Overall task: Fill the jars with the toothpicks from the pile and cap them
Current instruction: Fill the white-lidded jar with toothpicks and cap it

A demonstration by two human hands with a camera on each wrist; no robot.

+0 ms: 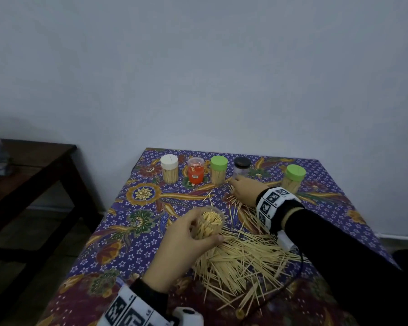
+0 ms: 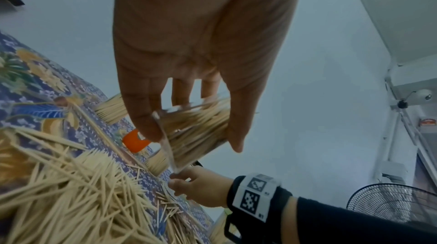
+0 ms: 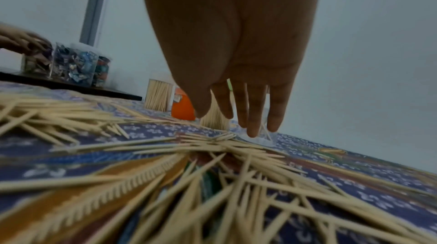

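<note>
My left hand (image 1: 205,229) grips a clear uncapped jar (image 1: 210,222) packed with toothpicks, held tilted just above the pile's far left edge; in the left wrist view thumb and fingers wrap around the jar (image 2: 196,132). The loose toothpick pile (image 1: 240,260) spreads over the patterned tablecloth (image 1: 132,245). My right hand (image 1: 239,184) reaches forward with straight fingers (image 3: 252,130) to the base of the black-capped jar (image 1: 242,165), which looks nearly empty (image 3: 262,140). Whether it touches the jar is unclear.
Capped jars stand in a back row: white cap (image 1: 169,169), orange (image 1: 195,171), green cap (image 1: 218,170), and another green cap (image 1: 293,177) at right. A dark wooden side table (image 1: 33,165) stands left. The wall is close behind.
</note>
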